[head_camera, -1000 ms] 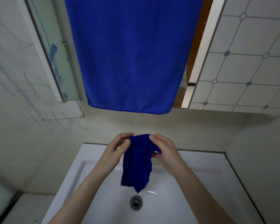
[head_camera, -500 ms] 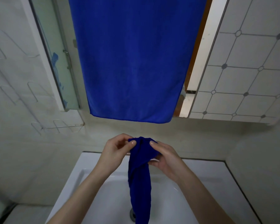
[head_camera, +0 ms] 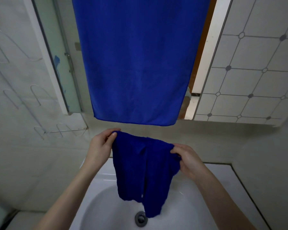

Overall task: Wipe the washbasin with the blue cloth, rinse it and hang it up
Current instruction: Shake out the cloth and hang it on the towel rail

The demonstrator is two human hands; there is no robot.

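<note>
The small blue cloth (head_camera: 140,171) hangs spread out above the white washbasin (head_camera: 106,205). My left hand (head_camera: 101,145) pinches its top left corner. My right hand (head_camera: 184,160) pinches its top right edge. The cloth's lower end dangles just over the round drain (head_camera: 140,219). Wrinkles and folds run down the cloth's middle.
A large blue towel (head_camera: 136,60) hangs on the wall just above my hands, in front of a mirror cabinet (head_camera: 60,63). A wire rack (head_camera: 23,103) is fixed to the left wall. Patterned tiles (head_camera: 249,72) cover the right wall.
My hands have moved apart and pulled the bunched cloth open sideways. The view has tilted up and closer to the wall.
</note>
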